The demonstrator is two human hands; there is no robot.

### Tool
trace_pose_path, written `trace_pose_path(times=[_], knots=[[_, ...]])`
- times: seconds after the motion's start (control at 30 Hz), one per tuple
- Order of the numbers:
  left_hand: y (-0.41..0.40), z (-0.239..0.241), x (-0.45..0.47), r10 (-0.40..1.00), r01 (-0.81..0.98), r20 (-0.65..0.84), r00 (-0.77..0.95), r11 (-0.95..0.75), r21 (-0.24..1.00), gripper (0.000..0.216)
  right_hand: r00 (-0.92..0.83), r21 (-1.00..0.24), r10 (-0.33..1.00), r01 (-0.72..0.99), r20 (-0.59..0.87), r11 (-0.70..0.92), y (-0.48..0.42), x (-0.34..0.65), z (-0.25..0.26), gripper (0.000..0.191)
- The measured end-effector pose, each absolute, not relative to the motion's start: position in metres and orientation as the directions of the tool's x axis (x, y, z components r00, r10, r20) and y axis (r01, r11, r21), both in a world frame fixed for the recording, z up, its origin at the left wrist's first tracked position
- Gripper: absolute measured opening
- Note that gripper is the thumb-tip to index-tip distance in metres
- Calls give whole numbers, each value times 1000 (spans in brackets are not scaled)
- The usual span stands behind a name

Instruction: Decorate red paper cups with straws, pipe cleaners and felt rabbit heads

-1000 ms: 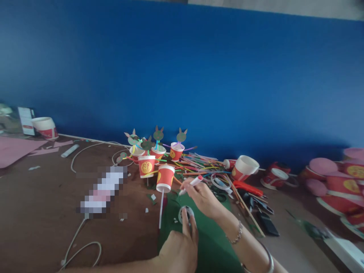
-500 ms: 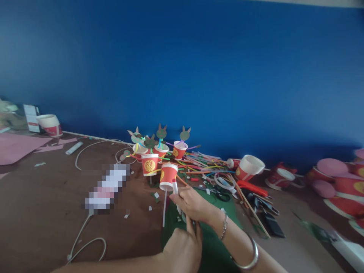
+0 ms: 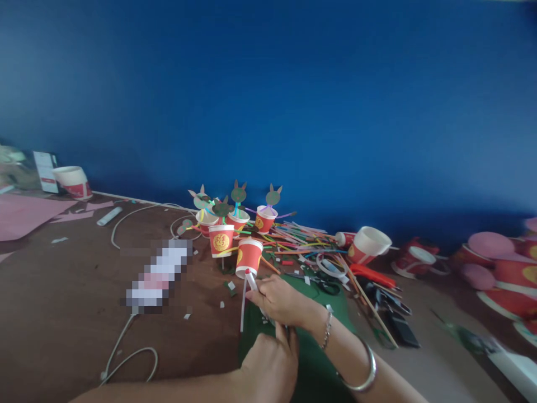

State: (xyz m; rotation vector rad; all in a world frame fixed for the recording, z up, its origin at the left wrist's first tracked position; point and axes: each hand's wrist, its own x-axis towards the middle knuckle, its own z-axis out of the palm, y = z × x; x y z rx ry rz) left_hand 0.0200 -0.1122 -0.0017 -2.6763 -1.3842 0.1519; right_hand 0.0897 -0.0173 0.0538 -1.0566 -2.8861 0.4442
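We are holding a white marker [image 3: 251,281] in our closed right grip [image 3: 280,299], over green paper [image 3: 323,361]; just beyond, a red paper cup [image 3: 249,257] is showing. Nearer, our left grip [image 3: 271,361] is extending fingers; its hold we cannot tell.

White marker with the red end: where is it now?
In the head view, the white marker is in the right hand, below and slightly left of centre, its red end overlapping the lower edge of the nearest red cup.
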Motion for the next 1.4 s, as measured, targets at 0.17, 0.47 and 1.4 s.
trace_pose_path(times=[0.17,0.47,1.4], knots=[[-113,5,20,835,825,-42,548,-549,-133,48,-770,-316,635,618,-57,720,-17,89,51,40],[-112,3,20,841,830,-58,537,-540,-142,53,-753,-269,656,645,-58,716,-13,88,47,41],[-115,-4,19,835,821,86,544,-508,-262,58,-549,-489,836,728,5,481,9,106,29,39]])
